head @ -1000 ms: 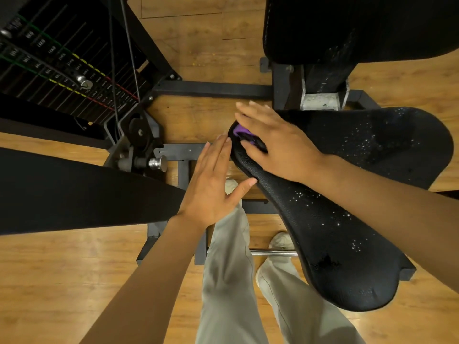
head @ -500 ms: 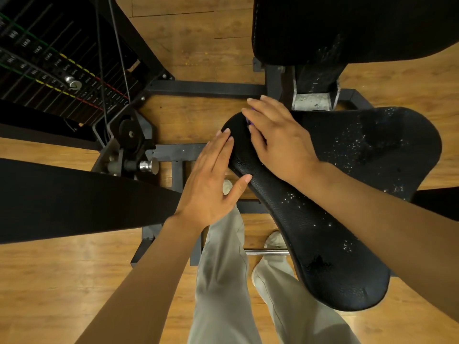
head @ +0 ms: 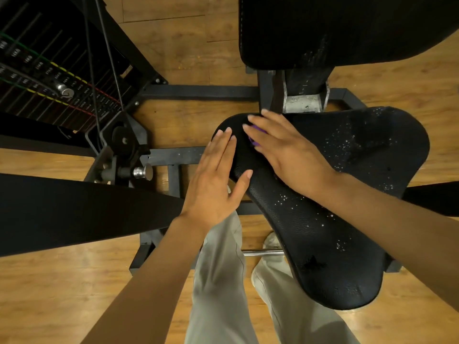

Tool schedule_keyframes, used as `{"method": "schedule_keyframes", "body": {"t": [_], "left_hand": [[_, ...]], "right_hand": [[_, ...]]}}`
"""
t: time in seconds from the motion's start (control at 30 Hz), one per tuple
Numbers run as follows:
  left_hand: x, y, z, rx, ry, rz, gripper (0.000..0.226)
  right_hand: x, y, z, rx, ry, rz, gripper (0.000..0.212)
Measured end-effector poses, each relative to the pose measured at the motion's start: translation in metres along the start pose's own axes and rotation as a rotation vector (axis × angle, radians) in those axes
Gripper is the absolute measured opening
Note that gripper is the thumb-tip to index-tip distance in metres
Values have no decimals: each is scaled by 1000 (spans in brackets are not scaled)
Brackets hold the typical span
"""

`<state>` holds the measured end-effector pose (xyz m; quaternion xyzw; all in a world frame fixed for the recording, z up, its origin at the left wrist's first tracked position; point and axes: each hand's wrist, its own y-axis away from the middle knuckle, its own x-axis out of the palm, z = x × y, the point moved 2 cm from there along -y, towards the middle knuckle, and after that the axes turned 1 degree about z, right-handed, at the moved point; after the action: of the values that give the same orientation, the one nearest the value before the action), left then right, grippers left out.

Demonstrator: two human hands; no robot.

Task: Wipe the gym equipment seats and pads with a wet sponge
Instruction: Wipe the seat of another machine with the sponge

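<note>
From my head camera, looking straight down, my right hand lies flat over the purple sponge, pressing it onto the far left tip of the black seat. The fingers are fairly straight on top of it, and only a sliver of purple shows under them. My left hand is spread open, fingers together, resting against the seat's left edge just beside the right hand, thumb touching the padding; it holds nothing.

The seat carries scattered droplets along its middle and far right part, so I judge the wiping is under way but not finished. To do this stroke well, I should keep the sponge flat under my palm, press evenly, steady the seat with the left hand, and draw overlapping passes from this tip toward the near end, including the rounded rim.

Counting: one sponge, one seat, two hands. One back pad stands at the far side, one long black pad reaches in from the left, and one weight stack sits at the far left. My two legs stand below on the wooden floor.
</note>
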<state>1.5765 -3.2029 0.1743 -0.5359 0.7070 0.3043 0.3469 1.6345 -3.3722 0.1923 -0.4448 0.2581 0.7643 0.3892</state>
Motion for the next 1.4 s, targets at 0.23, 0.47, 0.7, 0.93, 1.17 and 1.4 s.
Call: {"method": "schedule_keyframes", "body": {"t": [0.23, 0.47, 0.7, 0.93, 1.17, 1.4], "left_hand": [[-1, 0, -1, -26, -38, 35, 69], [1, -5, -14, -78, -63, -10, 67], [9, -8, -15, -57, -72, -29, 61], [9, -8, -22, -91, -146, -32, 61], [14, -20, -41, -121, -114, -107, 56], [25, -27, -55, -135, -132, -114, 57]], "right_hand": [[2, -25, -4, 150, -45, -29, 40], [-15, 56, 0, 20, -66, -27, 42], [-11, 10, -21, 134, -51, -42, 44], [-10, 0, -22, 246, -53, -67, 42], [-18, 66, -12, 83, -93, -30, 41], [-21, 31, -39, 142, -48, -26, 45]]}}
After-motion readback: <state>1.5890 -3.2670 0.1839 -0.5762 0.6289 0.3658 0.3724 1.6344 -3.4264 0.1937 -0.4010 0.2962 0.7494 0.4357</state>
